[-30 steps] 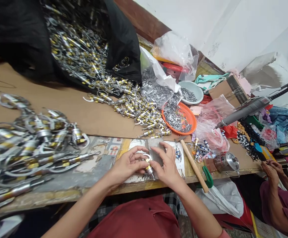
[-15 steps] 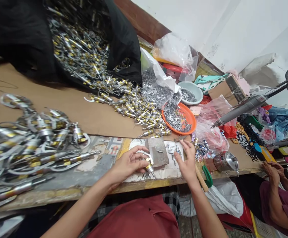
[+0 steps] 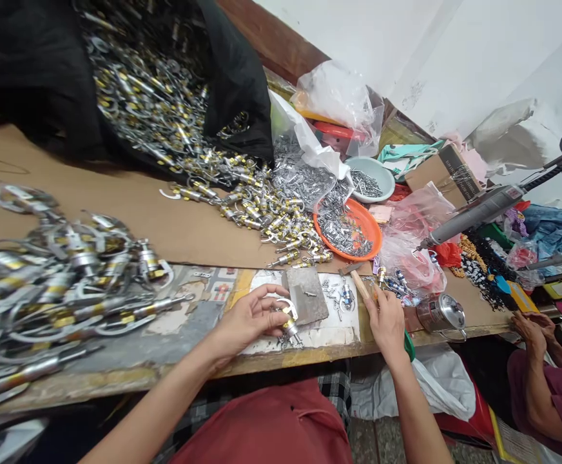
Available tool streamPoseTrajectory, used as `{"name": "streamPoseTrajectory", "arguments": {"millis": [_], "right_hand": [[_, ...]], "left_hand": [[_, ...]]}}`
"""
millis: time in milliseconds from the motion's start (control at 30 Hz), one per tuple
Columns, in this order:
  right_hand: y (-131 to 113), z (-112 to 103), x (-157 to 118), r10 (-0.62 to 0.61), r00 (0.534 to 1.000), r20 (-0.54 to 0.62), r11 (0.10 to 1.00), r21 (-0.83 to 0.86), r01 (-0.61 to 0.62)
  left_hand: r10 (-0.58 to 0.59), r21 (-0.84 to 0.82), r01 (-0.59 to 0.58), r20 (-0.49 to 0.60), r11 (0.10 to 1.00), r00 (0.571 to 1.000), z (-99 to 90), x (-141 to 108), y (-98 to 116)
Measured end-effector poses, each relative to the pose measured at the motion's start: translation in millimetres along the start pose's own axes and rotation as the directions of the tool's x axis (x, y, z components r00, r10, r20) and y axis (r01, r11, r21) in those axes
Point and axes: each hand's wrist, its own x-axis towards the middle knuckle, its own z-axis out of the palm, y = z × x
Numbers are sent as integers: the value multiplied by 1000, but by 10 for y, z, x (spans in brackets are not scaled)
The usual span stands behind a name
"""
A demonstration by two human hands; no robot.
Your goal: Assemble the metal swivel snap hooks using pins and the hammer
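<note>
My left hand (image 3: pixel 252 317) is closed around a small silver-and-yellow metal fitting with a curved hook (image 3: pixel 290 327), held just above the near edge of the bench. Beside it lies a grey block (image 3: pixel 309 309) with a small metal piece on top. To the right, my right hand (image 3: pixel 388 321) grips the light wooden handle of a hammer (image 3: pixel 361 287), whose dark head points away from me. Between block and hammer, a blue-and-silver fitting (image 3: pixel 345 295) and several tiny metal parts rest on a white sheet (image 3: pixel 348 330).
Piles of similar fittings (image 3: pixel 252 200) spill from a black bag (image 3: pixel 242 84), and more heap at left. An orange dish (image 3: pixel 374 227) and a pale bowl (image 3: pixel 382 187) hold small parts. A grey power screwdriver (image 3: pixel 474 216), a metal mug (image 3: pixel 443 316) and another person's hands (image 3: pixel 530 335) are right.
My right hand has moved right from the loose parts and closed on the hammer handle. My left hand has stayed almost still, with the fitting in its fingers.
</note>
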Motion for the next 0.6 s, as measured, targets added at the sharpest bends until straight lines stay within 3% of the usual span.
{"name": "streamPoseTrajectory", "arguments": {"millis": [167,333,600], "right_hand": [[98,82,-73,36,992,118,997,68,-44],[-27,68,-108,112,964,242,933,307,-185],[-384,-164,-168,101,992,70,863,490,-122]], "left_hand": [[-3,-15,3,6,1000,1000,-33,37,-55],[-16,-39,16,18,999,1000,-38,44,-65],[-32,-79,33,15,996,999,-23,8,-44]]}}
